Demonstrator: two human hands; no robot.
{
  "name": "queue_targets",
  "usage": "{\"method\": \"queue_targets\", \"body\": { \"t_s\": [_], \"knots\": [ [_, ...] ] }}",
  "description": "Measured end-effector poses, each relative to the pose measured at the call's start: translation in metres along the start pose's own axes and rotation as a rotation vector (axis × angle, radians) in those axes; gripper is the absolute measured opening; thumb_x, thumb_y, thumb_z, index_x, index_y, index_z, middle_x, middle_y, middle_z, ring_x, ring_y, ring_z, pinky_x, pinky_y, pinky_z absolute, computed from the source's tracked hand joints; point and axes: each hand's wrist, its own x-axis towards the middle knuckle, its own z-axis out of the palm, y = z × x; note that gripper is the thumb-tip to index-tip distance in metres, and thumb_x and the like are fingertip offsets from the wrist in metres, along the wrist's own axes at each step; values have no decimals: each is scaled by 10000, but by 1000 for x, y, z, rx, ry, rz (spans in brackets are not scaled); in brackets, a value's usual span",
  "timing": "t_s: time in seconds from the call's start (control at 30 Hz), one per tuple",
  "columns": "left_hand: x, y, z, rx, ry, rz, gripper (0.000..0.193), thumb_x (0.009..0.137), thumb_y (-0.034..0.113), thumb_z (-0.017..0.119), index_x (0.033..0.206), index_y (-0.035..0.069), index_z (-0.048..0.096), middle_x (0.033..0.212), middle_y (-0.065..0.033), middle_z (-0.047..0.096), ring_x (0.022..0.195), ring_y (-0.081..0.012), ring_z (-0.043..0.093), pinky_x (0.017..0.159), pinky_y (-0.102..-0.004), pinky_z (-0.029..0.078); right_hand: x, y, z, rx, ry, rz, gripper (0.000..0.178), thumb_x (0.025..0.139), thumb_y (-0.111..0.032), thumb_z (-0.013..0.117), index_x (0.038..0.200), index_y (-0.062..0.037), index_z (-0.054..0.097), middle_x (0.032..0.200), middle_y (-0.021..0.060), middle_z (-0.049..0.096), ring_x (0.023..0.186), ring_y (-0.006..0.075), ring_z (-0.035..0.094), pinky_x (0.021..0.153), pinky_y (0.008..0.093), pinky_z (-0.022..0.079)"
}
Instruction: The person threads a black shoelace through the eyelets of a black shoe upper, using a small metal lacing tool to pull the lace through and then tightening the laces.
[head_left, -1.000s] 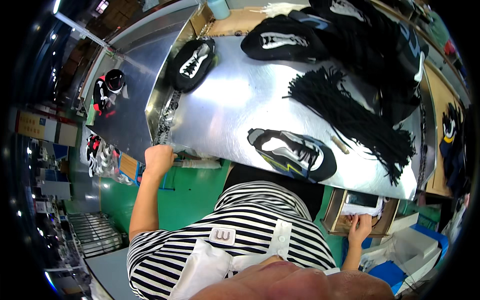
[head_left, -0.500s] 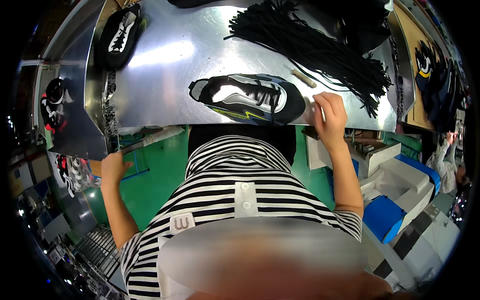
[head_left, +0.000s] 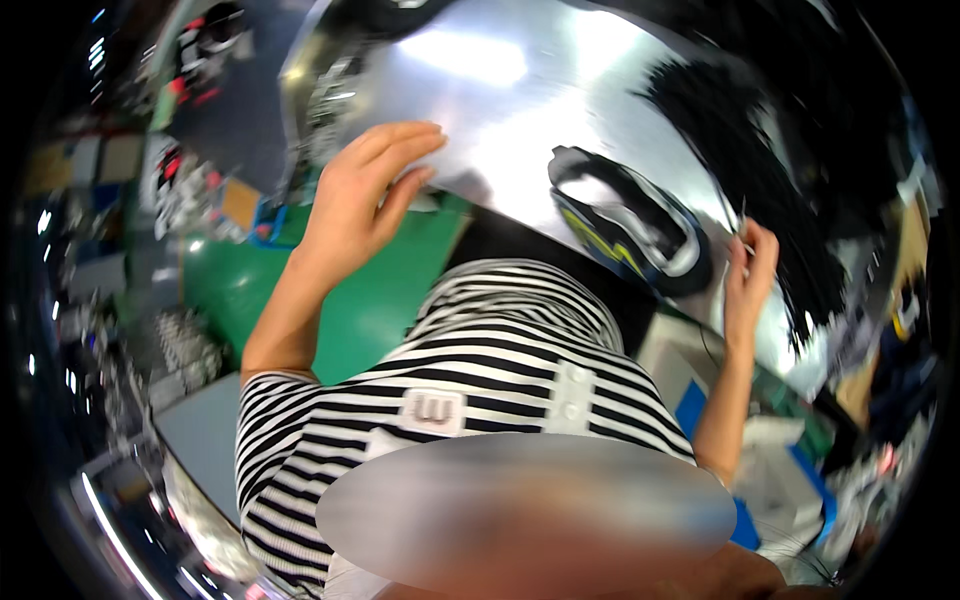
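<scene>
A dark sneaker (head_left: 635, 222) with a white inside and a yellow-green side stripe lies tilted near the front edge of the metal table (head_left: 500, 125). My right hand (head_left: 750, 275) is just right of its toe. Its fingers are pinched on a thin, slender thing (head_left: 742, 212), too blurred to name. Beyond that hand spreads a bundle of black laces (head_left: 765, 165). My left hand (head_left: 370, 190) hovers over the table's front edge, left of the shoe, with fingers stretched out and nothing in them.
At the far left, red, black and white shoe pieces (head_left: 205, 50) sit on a side surface. White and grey machine parts (head_left: 770, 470) stand below right. Green floor (head_left: 370, 315) shows between my body and the table.
My view has turned, so the scene looks rotated and blurred. My left hand has risen from the lower left to the table edge. My right hand has moved from beside the toe toward the laces.
</scene>
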Motion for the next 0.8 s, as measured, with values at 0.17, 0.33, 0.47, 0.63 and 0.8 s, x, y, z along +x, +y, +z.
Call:
{"method": "queue_targets", "body": {
  "t_s": [0.17, 0.33, 0.47, 0.63, 0.8],
  "knots": [
    [45, 70, 86, -176, -143, 459, 392, 747, 133, 770, 1107, 58, 632, 1105, -108, 640, 1046, -301, 607, 890, -400, 469, -14, -33, 7, 799, 23, 353, 108, 957, -80, 552, 1052, -58, 505, 850, 35, 597, 742, 88, 546, 654, 226, 431],
    [78, 88, 145, 66, -285, 583, 316, 731, 143, 747, 1015, 72, 629, 938, -44, 628, 906, -225, 602, 810, -357, 437, -50, -64, 22, 355, -152, 420, 161, 893, -102, 702, 1028, -50, 630, 851, -28, 633, 663, 8, 490, 547, 191, 384],
    [86, 82, 159, 15, -255, 495, 279, 754, 161, 738, 989, 67, 620, 866, -60, 617, 845, -246, 613, 780, -391, 430, -44, -74, 47, -105, -13, 194, 250, 765, -234, 810, 864, -95, 627, 853, 29, 592, 638, 240, 622, 528, 352, 458],
    [95, 84, 165, 44, -358, 396, 252, 792, 188, 732, 995, 89, 620, 796, -44, 611, 791, -245, 625, 712, -375, 440, -24, -58, 57, 14, 131, 117, 168, 794, -123, 758, 854, -75, 608, 902, 35, 594, 626, 236, 608, 541, 340, 460],
    [111, 85, 177, 38, -448, 287, 238, 804, 248, 730, 976, 92, 676, 816, -85, 675, 741, -286, 656, 657, -401, 490, -13, -61, 45, 313, 149, 243, 162, 826, -64, 713, 909, -60, 574, 780, 70, 623, 567, 216, 602, 509, 304, 441]
  ]
}}
